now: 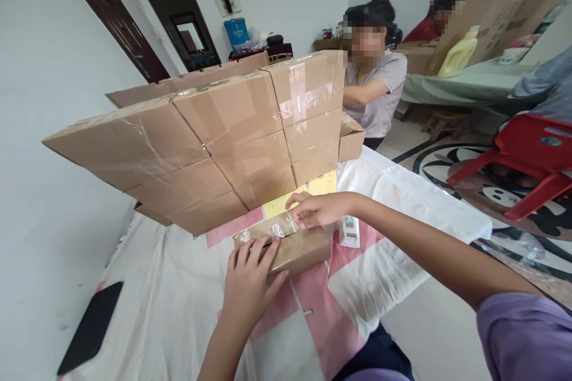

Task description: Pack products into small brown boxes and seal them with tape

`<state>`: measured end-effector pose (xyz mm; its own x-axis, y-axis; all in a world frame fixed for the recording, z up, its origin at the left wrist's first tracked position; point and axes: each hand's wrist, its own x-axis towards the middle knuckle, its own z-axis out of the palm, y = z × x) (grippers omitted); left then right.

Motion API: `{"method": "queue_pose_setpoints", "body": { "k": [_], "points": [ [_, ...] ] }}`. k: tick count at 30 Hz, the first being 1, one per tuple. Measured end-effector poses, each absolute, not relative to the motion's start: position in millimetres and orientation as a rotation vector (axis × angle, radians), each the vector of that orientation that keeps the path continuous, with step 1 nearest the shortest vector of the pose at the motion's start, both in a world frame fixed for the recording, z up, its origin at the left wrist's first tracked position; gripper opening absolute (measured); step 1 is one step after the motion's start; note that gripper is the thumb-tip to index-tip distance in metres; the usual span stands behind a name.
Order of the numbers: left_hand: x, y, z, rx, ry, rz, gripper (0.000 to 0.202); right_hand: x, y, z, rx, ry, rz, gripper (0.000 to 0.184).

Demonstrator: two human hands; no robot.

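Head view showed the person's left hand [250, 277] stretched up from below, palm down, its fingers slightly apart on the left part of a small, oblong brown cardboard box [301, 253] with shiny tape [277, 230] on top; the right hand [319, 210] bent at the wrist over the box's far right side, fingers curled, though whether they pinched the tape one could not tell; the box lay on a white-and-pink cloth [165, 286], near stacked, taped brown cardboard cartons [232, 137], their contents hidden.
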<state>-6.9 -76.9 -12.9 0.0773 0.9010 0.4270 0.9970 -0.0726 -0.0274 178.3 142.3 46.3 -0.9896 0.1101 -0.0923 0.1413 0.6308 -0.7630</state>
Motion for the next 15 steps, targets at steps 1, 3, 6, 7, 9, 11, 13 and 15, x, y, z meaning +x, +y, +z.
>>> {"method": "queue_pose_setpoints", "body": {
  "k": [1, 3, 6, 7, 9, 11, 13, 15],
  "points": [
    [-6, -77, -12, -2.052, -1.898, -0.429, 0.046, 179, 142, 45, 0.203, 2.813, -1.336, 0.009],
    [-6, -78, -12, -2.060, -1.900, -0.422, 0.046, 179, 141, 41, 0.213, 2.843, -1.310, 0.010],
    [-7, -79, -13, -2.070, -1.896, -0.412, 0.045, 178, 140, 35, 0.284, 2.870, -1.210, 0.013],
    [-7, -79, -13, -2.072, -1.893, -0.411, 0.045, 178, 140, 33, 0.299, 2.873, -1.188, 0.012],
    [-7, -79, -13, -2.067, -1.890, -0.411, 0.045, 177, 140, 30, 0.311, 2.892, -1.151, 0.011],
    [-7, -78, -14, -2.060, -1.868, -0.411, 0.045, 177, 140, 27, 0.293, 2.927, -1.132, 0.010],
    [-8, -78, -15, -2.044, -1.833, -0.422, 0.046, 177, 139, 25, 0.241, 2.960, -1.143, 0.009],
    [-10, -79, -21, -2.016, -1.775, -0.449, 0.048, 177, 137, 23, 0.192, 2.994, -1.150, 0.008]
  ]
}}
